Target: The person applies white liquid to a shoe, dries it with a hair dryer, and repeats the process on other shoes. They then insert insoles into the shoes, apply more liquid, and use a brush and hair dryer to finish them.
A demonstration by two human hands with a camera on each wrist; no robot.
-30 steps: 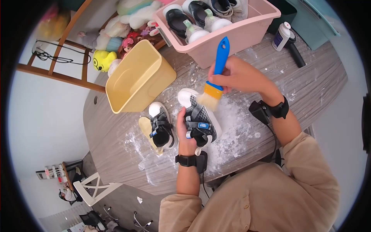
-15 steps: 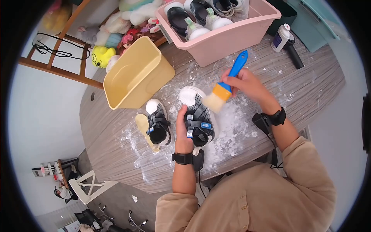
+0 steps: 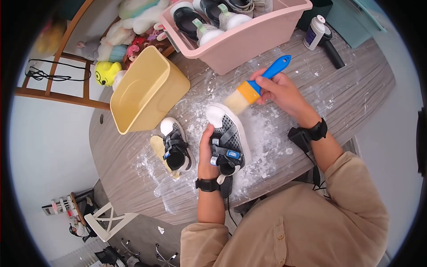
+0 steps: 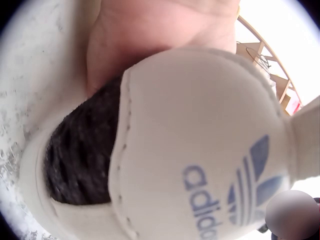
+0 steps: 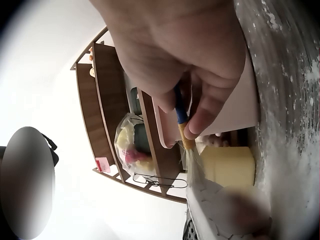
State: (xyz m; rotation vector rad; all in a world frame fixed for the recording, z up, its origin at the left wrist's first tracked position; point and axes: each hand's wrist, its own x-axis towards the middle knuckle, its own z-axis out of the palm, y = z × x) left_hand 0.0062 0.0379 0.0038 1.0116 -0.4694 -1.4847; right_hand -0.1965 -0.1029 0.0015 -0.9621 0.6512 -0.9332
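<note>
My left hand [image 3: 206,153] grips a black and white shoe [image 3: 232,133] from its left side, thumb along the upper; the left wrist view shows the shoe's white heel [image 4: 200,120] close up, with the hand [image 4: 160,35] behind it. Between thumb and fingers my right hand [image 3: 282,92] pinches a brush [image 3: 249,91] with a blue handle, its pale bristles at the white toe. In the right wrist view the bristles [image 5: 194,167] meet the edge of the shoe [image 5: 210,205] below the hand [image 5: 185,55].
A matching shoe [image 3: 176,147] rests beside a yellowish insole [image 3: 158,149] on the powder-marked table [image 3: 129,178]. Behind are a yellow bin [image 3: 178,89] and a pink tub [image 3: 249,46] holding several shoes. A white bottle [image 3: 314,33] and a black-handled object [image 3: 332,54] are at back right.
The brush has moved left from the shoe's side to its toe, its handle tilting further right. The held shoe is rolled so that more of its white sole edge shows.
</note>
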